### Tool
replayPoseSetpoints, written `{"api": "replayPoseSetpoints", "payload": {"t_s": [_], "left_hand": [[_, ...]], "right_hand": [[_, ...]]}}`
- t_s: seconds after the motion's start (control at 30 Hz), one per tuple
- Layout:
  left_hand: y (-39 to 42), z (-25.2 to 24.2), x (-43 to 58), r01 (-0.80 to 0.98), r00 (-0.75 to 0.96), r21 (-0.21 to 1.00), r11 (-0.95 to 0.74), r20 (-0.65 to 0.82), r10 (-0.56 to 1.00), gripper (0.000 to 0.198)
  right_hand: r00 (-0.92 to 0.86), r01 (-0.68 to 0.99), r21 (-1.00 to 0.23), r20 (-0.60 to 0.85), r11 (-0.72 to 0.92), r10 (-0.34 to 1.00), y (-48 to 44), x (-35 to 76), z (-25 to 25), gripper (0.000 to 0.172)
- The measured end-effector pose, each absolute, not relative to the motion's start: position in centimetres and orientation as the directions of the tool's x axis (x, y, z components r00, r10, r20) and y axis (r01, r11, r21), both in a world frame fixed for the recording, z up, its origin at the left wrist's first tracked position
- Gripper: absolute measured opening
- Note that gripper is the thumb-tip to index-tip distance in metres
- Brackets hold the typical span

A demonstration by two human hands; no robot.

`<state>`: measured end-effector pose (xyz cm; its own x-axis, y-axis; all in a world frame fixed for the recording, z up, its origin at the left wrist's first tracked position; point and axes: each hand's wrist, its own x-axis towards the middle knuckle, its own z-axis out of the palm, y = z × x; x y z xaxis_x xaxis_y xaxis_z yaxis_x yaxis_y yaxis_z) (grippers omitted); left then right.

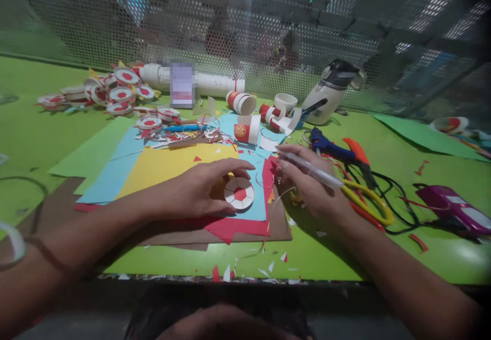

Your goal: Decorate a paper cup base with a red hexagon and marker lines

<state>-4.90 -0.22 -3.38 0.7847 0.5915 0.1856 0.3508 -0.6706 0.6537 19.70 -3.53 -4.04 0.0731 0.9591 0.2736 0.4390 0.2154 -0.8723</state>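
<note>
A small round white paper-cup disc [239, 194] with a red centre and dark lines running out to its rim sits in my left hand [207, 184], between the curved thumb and fingers. To the right, a clear-barrelled pen [314, 170] is gripped in my right hand [307, 186], apart from the disc. Beneath my left hand lie stacked sheets of coloured paper, with a yellow sheet [164, 168] over a light blue one [253, 209]. Red and white paper scraps lie around both hands.
Similar red-and-white discs [121, 94] are heaped at the back left. Cut paper cups [247, 129] stand and lie behind the sheets, near a pitcher [326, 94]. On the right are a blue glue gun [332, 148], yellow-handled scissors [370, 204] and a purple device [454, 207] with black cords.
</note>
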Motion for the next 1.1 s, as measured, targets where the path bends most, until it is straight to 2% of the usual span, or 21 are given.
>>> {"api": "replayPoseSetpoints", "payload": {"t_s": [0.17, 0.23, 0.3, 0.4, 0.47, 0.57, 0.73, 0.8, 0.93, 1.1], "left_hand": [[0.0, -3.6, -4.9, 0.338, 0.78, 0.697, -0.632, 0.169, 0.602, 0.064], [0.0, -3.7, -4.9, 0.334, 0.783, 0.707, -0.624, 0.161, 0.601, 0.065], [0.0, -3.6, -4.9, 0.328, 0.79, 0.706, -0.627, 0.159, 0.593, 0.062], [0.0, -3.7, -4.9, 0.319, 0.795, 0.7, -0.638, 0.169, 0.583, 0.056], [0.0, -3.7, -4.8, 0.31, 0.796, 0.697, -0.646, 0.181, 0.577, 0.055], [0.0, -3.7, -4.6, 0.307, 0.797, 0.691, -0.655, 0.189, 0.574, 0.056], [-0.1, -3.9, -4.5, 0.292, 0.774, 0.684, -0.668, 0.241, 0.585, 0.062], [0.0, -4.0, -4.5, 0.276, 0.762, 0.667, -0.692, 0.288, 0.58, 0.069], [0.3, -4.4, -4.5, 0.233, 0.733, 0.654, -0.72, 0.368, 0.572, 0.073], [0.1, -4.3, -4.2, 0.179, 0.71, 0.665, -0.725, 0.422, 0.563, 0.074]], "right_hand": [[-0.062, 0.658, -0.652, 0.45, 0.376, 0.891, -2.9, 20.3, -4.3, 0.039], [-0.075, 0.726, -0.561, 0.51, 0.398, 0.857, -2.4, 20.5, -4.2, 0.044], [-0.057, 0.763, -0.522, 0.533, 0.382, 0.844, -1.8, 20.8, -4.1, 0.052], [0.004, 0.771, -0.538, 0.539, 0.34, 0.843, -1.0, 21.3, -4.1, 0.062], [0.029, 0.776, -0.533, 0.565, 0.337, 0.825, -0.8, 21.7, -4.1, 0.062], [0.085, 0.757, -0.546, 0.626, 0.358, 0.775, -0.8, 22.0, -3.9, 0.052], [0.157, 0.701, -0.586, 0.682, 0.406, 0.714, -1.8, 22.0, -2.9, 0.019], [0.161, 0.67, -0.612, 0.673, 0.42, 0.722, -2.5, 21.7, -2.4, 0.024], [0.094, 0.599, -0.65, 0.638, 0.468, 0.765, -3.7, 20.7, -2.2, 0.038], [-0.062, 0.52, -0.701, 0.538, 0.487, 0.84, -3.9, 19.3, -3.3, 0.023]]}}
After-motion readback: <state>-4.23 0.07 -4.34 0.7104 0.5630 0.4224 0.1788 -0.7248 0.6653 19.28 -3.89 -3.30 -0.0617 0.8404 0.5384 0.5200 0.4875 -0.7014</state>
